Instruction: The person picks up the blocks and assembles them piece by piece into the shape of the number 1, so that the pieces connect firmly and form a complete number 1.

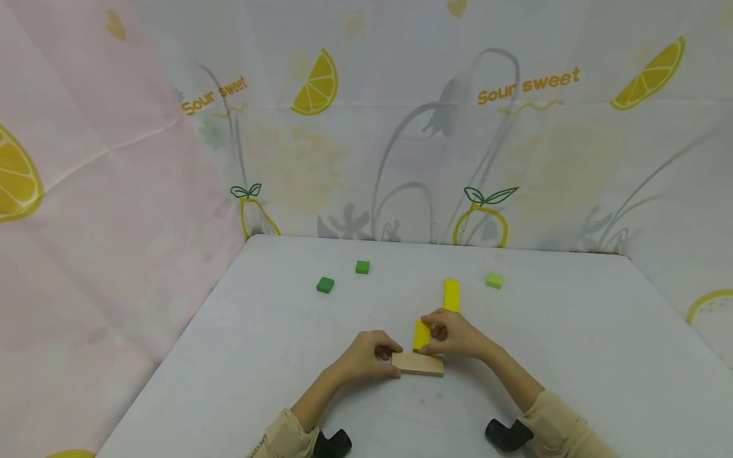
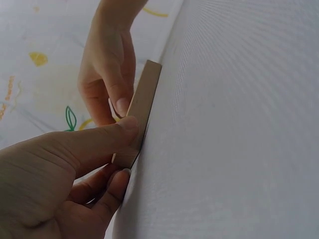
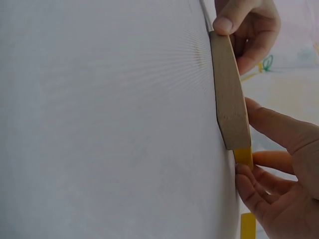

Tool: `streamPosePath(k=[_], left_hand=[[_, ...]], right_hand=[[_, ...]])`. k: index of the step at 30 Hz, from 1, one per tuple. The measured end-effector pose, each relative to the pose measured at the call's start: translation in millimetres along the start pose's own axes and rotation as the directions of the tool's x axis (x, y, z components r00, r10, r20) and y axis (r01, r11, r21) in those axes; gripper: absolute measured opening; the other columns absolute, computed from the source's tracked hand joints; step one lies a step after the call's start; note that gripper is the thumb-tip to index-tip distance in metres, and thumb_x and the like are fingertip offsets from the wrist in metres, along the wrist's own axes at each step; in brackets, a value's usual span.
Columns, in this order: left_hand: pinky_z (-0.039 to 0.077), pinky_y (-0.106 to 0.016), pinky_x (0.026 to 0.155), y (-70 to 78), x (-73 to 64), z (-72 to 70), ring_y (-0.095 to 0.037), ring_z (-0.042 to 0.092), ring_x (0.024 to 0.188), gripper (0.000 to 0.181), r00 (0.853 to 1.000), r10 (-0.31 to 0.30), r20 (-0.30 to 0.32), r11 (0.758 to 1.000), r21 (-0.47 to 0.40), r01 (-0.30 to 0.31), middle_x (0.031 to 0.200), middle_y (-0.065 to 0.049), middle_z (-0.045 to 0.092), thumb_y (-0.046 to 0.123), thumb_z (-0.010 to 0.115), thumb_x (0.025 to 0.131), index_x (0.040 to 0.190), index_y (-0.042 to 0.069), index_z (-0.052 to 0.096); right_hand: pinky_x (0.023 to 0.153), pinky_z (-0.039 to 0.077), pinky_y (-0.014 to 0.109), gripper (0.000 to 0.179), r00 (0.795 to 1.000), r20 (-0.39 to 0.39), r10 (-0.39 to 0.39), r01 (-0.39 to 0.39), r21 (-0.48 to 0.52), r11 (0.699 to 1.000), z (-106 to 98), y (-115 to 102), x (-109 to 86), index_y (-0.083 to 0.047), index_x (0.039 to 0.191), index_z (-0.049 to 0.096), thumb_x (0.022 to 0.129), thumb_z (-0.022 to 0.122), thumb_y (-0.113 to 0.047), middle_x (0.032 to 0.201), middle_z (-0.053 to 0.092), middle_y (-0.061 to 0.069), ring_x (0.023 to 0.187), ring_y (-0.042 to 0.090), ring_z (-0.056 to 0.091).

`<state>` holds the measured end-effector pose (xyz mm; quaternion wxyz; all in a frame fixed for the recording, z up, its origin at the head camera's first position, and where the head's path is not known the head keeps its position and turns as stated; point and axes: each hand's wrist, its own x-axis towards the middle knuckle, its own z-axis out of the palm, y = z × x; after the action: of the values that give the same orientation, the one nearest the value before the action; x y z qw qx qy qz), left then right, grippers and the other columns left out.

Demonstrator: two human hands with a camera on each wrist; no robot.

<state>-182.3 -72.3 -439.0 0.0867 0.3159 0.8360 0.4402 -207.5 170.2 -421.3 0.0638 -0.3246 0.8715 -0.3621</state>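
Note:
A plain wooden block (image 1: 418, 364) lies flat on the white table, its long side running left to right. My left hand (image 1: 369, 356) pinches its left end between thumb and fingers, as the left wrist view also shows along the block's edge (image 2: 144, 99). Just behind it lies a shorter yellow block (image 1: 421, 336), set lengthwise away from me. My right hand (image 1: 455, 334) grips this yellow block, thumb at its near end and fingers at its far end. In the right wrist view the yellow block (image 3: 243, 157) shows partly behind the wooden one.
A second yellow block (image 1: 452, 294) lies beyond my right hand. Two dark green blocks (image 1: 325, 285) sit at the far left, and a light green block (image 1: 495, 280) at the far right. Patterned cloth (image 1: 372, 127) hangs behind the table (image 1: 258, 318).

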Motion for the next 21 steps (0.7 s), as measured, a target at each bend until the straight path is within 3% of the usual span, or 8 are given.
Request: streamPosePath(k=[6, 13, 21], left_hand=[[0.048, -0.018, 0.069, -0.1, -0.4, -0.4, -0.004, 0.053, 0.074, 0.032, 1.0, 0.004, 0.002, 1.0, 0.001, -0.004, 0.089, -0.005, 0.065, 0.01, 0.081, 0.071, 0.1, -0.001, 0.07], [0.048, -0.018, 0.07, 1.8, -1.5, -0.5, -0.004, 0.054, 0.075, 0.032, 1.0, -0.01, 0.005, 1.0, -0.012, 0.01, 0.089, -0.004, 0.065, 0.01, 0.081, 0.072, 0.101, 0.001, 0.07], [0.048, -0.018, 0.069, 0.4, -0.8, -0.4, -0.007, 0.055, 0.075, 0.032, 1.0, 0.021, 0.003, 1.0, -0.007, -0.021, 0.088, -0.005, 0.064, 0.01, 0.08, 0.072, 0.1, -0.002, 0.07]], right_hand=[[0.07, 0.049, 0.022, 0.056, 0.999, 0.014, 0.032, -0.032, 0.0, 0.999, 0.6, -2.3, 0.4, 0.012, 0.118, 0.057, 0.079, 0.076, -0.023, 0.104, 0.059, 0.013, 0.079, 0.014, 0.053], [0.068, 0.048, 0.022, 0.055, 1.0, 0.011, 0.004, -0.004, -0.014, 1.0, 1.2, -1.6, 0.0, 0.013, 0.116, 0.059, 0.078, 0.076, -0.023, 0.102, 0.061, 0.013, 0.077, 0.013, 0.053], [0.068, 0.048, 0.022, 0.055, 1.0, 0.008, -0.004, 0.004, -0.018, 1.0, 0.6, -2.2, -0.2, 0.012, 0.116, 0.06, 0.078, 0.076, -0.024, 0.103, 0.063, 0.013, 0.077, 0.013, 0.052]])
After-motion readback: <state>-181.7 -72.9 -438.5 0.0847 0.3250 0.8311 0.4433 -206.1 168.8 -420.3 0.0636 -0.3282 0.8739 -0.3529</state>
